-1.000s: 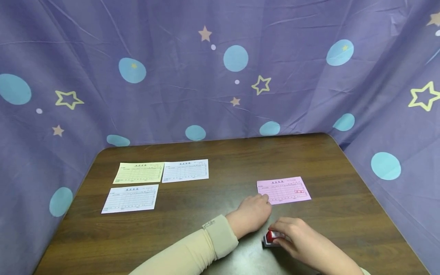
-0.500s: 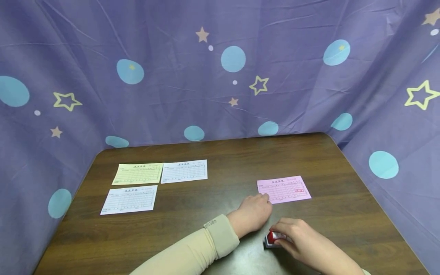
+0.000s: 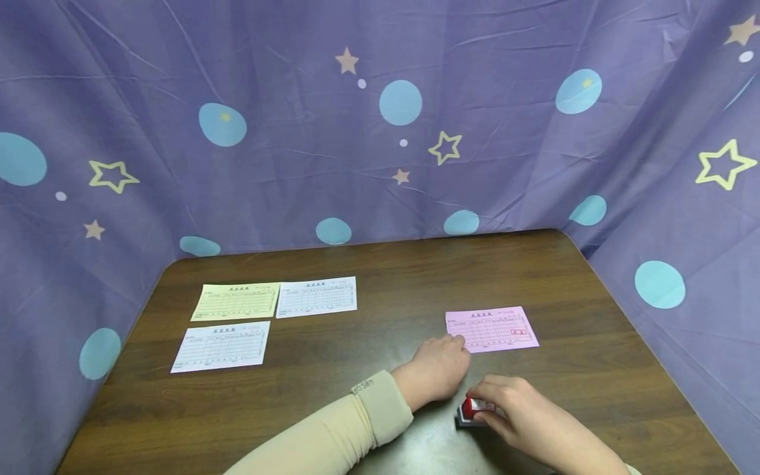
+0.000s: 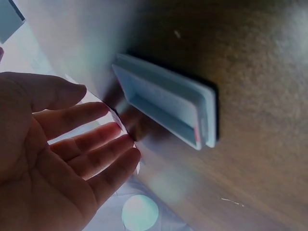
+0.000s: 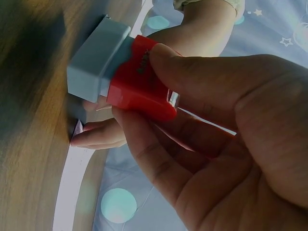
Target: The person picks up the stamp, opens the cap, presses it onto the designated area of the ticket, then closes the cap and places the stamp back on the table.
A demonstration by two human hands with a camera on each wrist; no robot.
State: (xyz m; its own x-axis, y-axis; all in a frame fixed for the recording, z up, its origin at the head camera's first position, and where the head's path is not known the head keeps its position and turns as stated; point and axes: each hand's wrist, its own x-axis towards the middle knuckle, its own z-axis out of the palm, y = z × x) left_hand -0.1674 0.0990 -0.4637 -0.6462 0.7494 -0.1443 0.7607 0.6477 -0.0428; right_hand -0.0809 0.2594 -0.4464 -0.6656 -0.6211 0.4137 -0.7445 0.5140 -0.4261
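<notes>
My right hand (image 3: 522, 409) holds a red stamp (image 3: 477, 407) between thumb and fingers, close over the table near its front. In the right wrist view the stamp's grey lower part (image 5: 94, 62) points at the wood. My left hand (image 3: 436, 368) reaches across to the near left corner of a pink printed slip (image 3: 489, 328), fingertips on its edge. That slip bears a red rectangular mark at its right side. In the left wrist view, my left fingers are extended and a pale grey hollow cap (image 4: 163, 101) lies on the wood; the head view does not show it.
At the left of the brown table (image 3: 380, 264) lie a yellow slip (image 3: 237, 301), a white slip (image 3: 317, 296) close beside it and another white slip (image 3: 221, 346) nearer to me. A purple patterned curtain (image 3: 285, 132) closes off the back and sides.
Both hands, the stamp and the pink slip keep practically the same places. The head view shifts slightly.
</notes>
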